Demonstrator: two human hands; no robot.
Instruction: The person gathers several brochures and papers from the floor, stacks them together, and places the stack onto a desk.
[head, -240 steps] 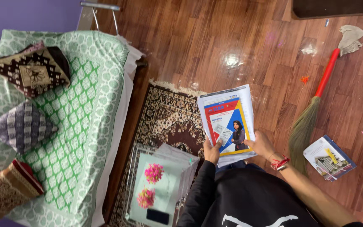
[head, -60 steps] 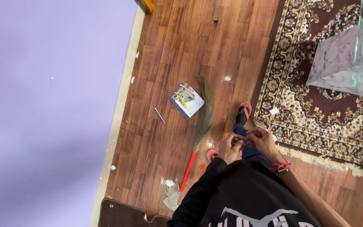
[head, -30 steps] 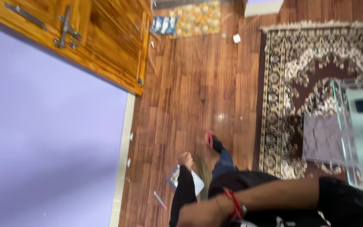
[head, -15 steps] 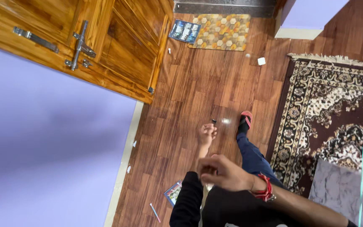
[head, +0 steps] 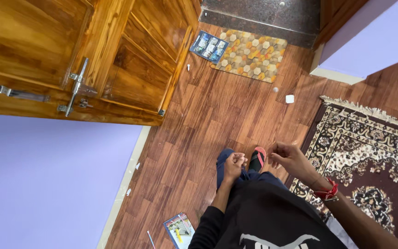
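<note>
Both hands up at waist level over the wood floor. Left hand fisted, contents can't tell. Right hand fingers pinched, contents unclear. Booklet behind on floor; open wooden door, doormat, patterned rug ahead.

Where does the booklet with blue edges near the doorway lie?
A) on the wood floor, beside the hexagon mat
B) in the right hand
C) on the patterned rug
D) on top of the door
A: the booklet lies flat on the wood floor, at the left edge of the hexagon mat.
</note>
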